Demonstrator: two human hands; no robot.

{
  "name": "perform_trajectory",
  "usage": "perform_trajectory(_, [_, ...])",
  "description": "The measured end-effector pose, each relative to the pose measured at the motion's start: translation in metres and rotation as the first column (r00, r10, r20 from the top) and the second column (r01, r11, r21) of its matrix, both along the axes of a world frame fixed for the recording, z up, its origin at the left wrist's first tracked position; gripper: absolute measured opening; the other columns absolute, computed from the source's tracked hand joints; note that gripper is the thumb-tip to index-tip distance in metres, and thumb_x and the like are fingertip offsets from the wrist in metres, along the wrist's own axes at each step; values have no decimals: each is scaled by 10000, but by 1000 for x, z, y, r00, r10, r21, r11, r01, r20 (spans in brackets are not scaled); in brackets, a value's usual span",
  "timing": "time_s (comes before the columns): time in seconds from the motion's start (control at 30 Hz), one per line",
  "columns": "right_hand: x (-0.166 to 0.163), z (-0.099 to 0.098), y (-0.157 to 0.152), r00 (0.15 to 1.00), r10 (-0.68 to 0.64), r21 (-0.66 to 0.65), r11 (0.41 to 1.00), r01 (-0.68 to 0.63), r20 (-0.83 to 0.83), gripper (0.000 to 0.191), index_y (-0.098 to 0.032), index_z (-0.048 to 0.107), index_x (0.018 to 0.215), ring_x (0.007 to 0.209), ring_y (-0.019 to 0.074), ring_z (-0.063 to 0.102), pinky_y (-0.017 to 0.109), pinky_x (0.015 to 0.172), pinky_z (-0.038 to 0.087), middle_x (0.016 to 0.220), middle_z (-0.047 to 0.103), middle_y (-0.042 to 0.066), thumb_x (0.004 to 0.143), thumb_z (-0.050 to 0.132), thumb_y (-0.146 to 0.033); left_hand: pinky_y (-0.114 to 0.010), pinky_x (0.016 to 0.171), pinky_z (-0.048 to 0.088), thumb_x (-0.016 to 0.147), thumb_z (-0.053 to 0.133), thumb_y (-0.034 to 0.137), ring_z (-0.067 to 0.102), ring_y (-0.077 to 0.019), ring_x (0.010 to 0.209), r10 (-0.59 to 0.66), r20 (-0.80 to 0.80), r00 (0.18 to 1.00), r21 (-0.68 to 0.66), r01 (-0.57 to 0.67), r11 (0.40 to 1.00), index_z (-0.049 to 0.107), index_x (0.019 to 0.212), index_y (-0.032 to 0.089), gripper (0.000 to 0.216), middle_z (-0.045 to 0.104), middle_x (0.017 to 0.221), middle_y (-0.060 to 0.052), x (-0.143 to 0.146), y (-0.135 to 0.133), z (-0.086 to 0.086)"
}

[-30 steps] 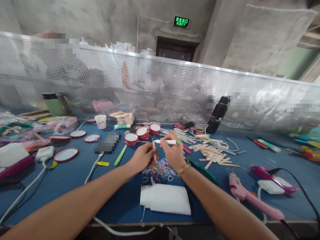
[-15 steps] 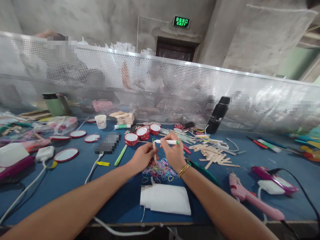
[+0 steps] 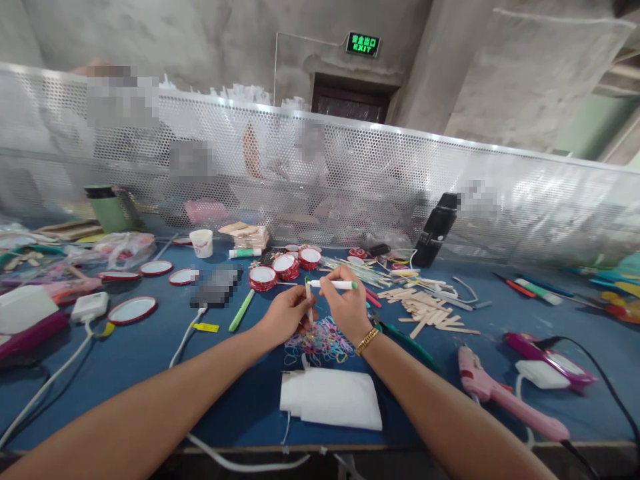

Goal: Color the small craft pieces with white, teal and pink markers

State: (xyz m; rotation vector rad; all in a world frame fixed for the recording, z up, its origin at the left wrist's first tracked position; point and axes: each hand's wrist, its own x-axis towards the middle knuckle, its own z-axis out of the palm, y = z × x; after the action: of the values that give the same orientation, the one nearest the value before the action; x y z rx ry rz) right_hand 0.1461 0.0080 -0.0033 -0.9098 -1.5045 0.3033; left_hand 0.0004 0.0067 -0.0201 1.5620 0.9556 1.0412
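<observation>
My left hand (image 3: 285, 313) pinches a thin wooden stick (image 3: 309, 301) and holds it upright above the blue table (image 3: 150, 347). My right hand (image 3: 347, 307) grips a white marker with a green end (image 3: 334, 285), lying sideways with its tip against the top of the stick. Both hands hover over a heap of coloured rubber bands (image 3: 320, 341). A white cloth pouch (image 3: 330, 399) lies just in front of the bands.
Wooden craft sticks (image 3: 425, 308) are piled to the right, with a pink glue gun (image 3: 493, 393) and a purple one (image 3: 550, 360) nearer me. Round red-rimmed mirrors (image 3: 133, 309) and lids (image 3: 286, 265) lie to the left and behind. A perforated metal screen (image 3: 350, 180) borders the far edge; people sit behind it.
</observation>
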Motion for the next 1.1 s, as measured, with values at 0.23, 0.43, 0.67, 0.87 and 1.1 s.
perform_trajectory(0.23, [0, 0, 0, 1000, -10, 0, 1000, 10, 8, 208, -216, 511, 662, 609, 144, 533, 287, 637, 415, 619, 553, -33, 852, 572, -276, -207, 385, 421, 857, 572, 412, 535, -100, 406, 13, -4, 1000, -5, -13, 1000, 504, 776, 197, 240, 608, 607, 21, 0, -1, 1])
perform_trajectory(0.43, [1, 1, 1, 1000, -18, -17, 1000, 18, -2, 209, -216, 510, 658, 581, 139, 514, 285, 613, 407, 611, 543, -37, 844, 579, -280, -207, 394, 432, 865, 563, 410, 541, -99, 422, 10, -2, 1000, -6, -10, 1000, 517, 795, 189, 237, 623, 630, 12, -1, 1, -1])
perform_trajectory(0.67, [2, 2, 3, 999, -52, -12, 999, 52, 7, 204, -220, 506, 656, 586, 147, 510, 298, 613, 398, 614, 546, -33, 837, 572, -285, -203, 389, 412, 835, 616, 468, 535, -100, 421, 11, 37, 999, -11, -11, 1000, 534, 821, 187, 293, 618, 629, 15, -1, 2, -2])
perform_trajectory(0.87, [2, 3, 1, 999, -47, -19, 999, 46, -5, 210, -224, 503, 656, 581, 151, 494, 302, 604, 387, 604, 549, -31, 842, 573, -291, -208, 397, 422, 846, 608, 443, 539, -97, 417, 10, 28, 1000, -25, -9, 1000, 538, 847, 188, 265, 626, 629, 14, -1, 1, 0])
perform_trajectory(1.1, [0, 2, -2, 1000, -16, 5, 1000, 16, 7, 207, -217, 509, 661, 598, 143, 519, 291, 623, 411, 617, 550, -35, 850, 572, -270, -222, 396, 427, 844, 603, 469, 539, -101, 413, -4, 19, 1000, -17, 4, 1000, 509, 789, 196, 294, 627, 639, 13, 0, 0, 0])
